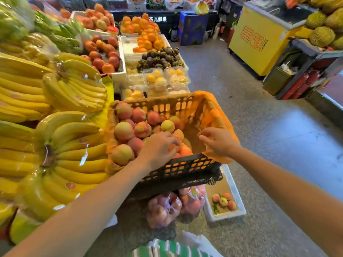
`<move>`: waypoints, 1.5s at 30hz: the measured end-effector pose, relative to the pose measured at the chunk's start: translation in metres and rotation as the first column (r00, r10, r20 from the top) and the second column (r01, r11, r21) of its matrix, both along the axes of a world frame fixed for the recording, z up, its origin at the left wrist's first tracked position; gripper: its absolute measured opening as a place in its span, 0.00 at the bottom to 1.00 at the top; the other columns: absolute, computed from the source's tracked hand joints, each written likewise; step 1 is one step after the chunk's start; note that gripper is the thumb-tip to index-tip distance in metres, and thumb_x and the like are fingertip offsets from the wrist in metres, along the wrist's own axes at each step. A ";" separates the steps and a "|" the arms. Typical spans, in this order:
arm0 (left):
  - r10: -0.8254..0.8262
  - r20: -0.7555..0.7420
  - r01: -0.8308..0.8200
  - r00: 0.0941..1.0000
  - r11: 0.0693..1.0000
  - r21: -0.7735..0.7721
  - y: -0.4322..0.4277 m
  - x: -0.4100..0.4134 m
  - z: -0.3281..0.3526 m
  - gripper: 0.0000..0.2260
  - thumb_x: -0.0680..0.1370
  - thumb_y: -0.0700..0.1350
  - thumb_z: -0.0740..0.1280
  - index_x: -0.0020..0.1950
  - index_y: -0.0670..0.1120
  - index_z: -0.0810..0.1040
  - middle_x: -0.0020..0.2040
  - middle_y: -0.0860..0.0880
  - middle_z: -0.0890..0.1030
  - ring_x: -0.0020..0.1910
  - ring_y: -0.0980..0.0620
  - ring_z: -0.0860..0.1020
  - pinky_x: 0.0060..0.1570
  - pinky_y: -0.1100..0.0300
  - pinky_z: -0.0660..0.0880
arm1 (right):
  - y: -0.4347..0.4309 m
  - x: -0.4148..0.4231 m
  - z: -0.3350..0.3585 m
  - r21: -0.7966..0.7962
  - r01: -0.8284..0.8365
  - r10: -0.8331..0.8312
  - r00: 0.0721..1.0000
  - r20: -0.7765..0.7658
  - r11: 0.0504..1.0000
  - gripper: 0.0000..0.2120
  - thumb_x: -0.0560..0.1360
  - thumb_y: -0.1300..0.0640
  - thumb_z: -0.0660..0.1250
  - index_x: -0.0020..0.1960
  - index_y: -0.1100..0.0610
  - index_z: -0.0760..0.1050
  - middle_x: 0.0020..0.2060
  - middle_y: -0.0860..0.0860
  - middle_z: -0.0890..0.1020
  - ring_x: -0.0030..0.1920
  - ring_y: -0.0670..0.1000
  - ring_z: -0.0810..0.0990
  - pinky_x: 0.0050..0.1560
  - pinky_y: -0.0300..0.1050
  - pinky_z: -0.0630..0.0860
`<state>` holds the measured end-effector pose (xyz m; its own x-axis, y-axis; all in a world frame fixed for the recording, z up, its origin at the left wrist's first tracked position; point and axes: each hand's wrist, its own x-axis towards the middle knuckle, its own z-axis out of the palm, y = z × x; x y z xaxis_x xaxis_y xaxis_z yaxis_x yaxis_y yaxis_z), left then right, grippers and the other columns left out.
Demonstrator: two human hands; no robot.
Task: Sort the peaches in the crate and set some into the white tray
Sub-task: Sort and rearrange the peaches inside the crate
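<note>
A black slatted crate [185, 165] lined with an orange bag [213, 112] stands in front of me. Pink-yellow peaches [124, 130] are piled in its left half, and the right half shows bare liner. My left hand [157, 149] reaches in from the near side, its fingers curled over an orange-red peach [185, 151] near the middle. My right hand [218, 140] hovers over the crate's right side with loosely bent fingers and holds nothing. The white tray [238, 199] sits on the floor at the lower right, with three peaches [223, 201] and some leaves in it.
Wrapped banana bunches [55, 138] crowd the stall on my left. Netted bags of peaches [167, 208] hang below the crate. Clear boxes of yellow fruit [157, 80] stand just behind it. A concrete aisle [259, 127] runs to the right towards a yellow freezer [259, 38].
</note>
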<state>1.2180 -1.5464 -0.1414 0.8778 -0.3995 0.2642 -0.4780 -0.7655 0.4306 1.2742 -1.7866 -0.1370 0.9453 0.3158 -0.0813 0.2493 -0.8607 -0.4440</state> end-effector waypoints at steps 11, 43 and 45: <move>0.566 -0.137 -0.517 0.813 0.810 0.277 0.114 0.028 -0.003 0.22 0.72 0.50 0.70 0.66 0.49 0.74 0.61 0.44 0.74 0.61 0.40 0.70 0.57 0.49 0.67 | 0.122 0.055 -0.005 0.270 -0.267 0.328 0.919 -0.218 0.925 0.22 0.78 0.53 0.66 0.70 0.54 0.68 0.63 0.52 0.75 0.57 0.48 0.76 0.54 0.40 0.74; -0.409 -0.798 -0.724 0.442 0.362 -0.587 0.086 0.135 0.031 0.28 0.70 0.52 0.70 0.67 0.43 0.71 0.61 0.38 0.77 0.50 0.43 0.81 0.47 0.53 0.79 | 0.086 0.090 0.010 0.556 0.693 0.174 0.544 -0.821 0.459 0.19 0.80 0.42 0.57 0.61 0.53 0.75 0.52 0.56 0.81 0.48 0.53 0.79 0.43 0.46 0.76; -0.411 -0.817 -0.724 0.403 0.402 -0.560 0.077 0.140 0.025 0.18 0.76 0.52 0.69 0.62 0.45 0.74 0.59 0.41 0.78 0.48 0.46 0.81 0.43 0.57 0.81 | 0.075 0.084 0.015 0.571 0.652 0.167 0.574 -0.802 0.499 0.16 0.80 0.44 0.58 0.59 0.51 0.76 0.54 0.54 0.83 0.54 0.54 0.80 0.54 0.48 0.75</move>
